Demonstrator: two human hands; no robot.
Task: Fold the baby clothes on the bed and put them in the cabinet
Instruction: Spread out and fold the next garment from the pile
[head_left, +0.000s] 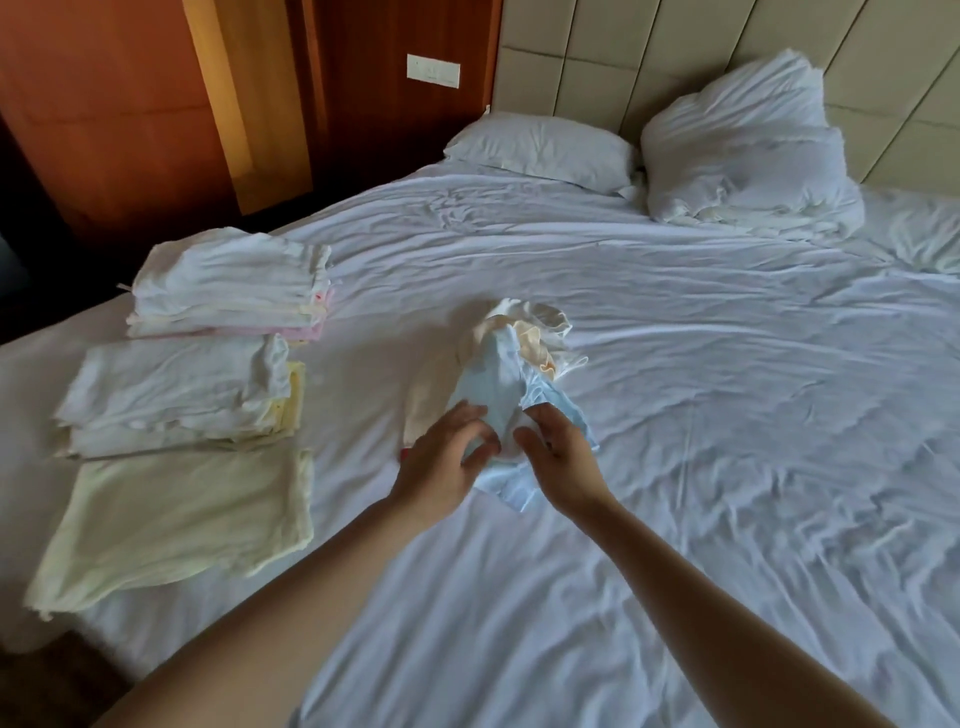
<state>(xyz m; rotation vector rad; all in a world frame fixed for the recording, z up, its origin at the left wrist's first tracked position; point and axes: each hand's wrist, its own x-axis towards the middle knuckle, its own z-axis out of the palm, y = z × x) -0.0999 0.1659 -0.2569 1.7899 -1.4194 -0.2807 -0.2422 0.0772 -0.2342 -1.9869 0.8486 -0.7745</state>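
Left hand (441, 467), right hand (561, 462) pinch one blue garment (493, 384) — three stacks (171, 395).

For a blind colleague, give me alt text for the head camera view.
A person's left grip and right grip hold a crumpled light blue garment over a white bed. Three folded stacks lie at left; pillows rest by the headboard.

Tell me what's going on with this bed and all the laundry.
A person is folding baby clothes on the bed. The left hand and right hand both grip a light blue garment, lifted from a small crumpled heap mid-sheet. Three folded stacks sit along the left edge: a far stack, a middle stack and a pale yellow one nearest. None has gone to a cabinet yet.
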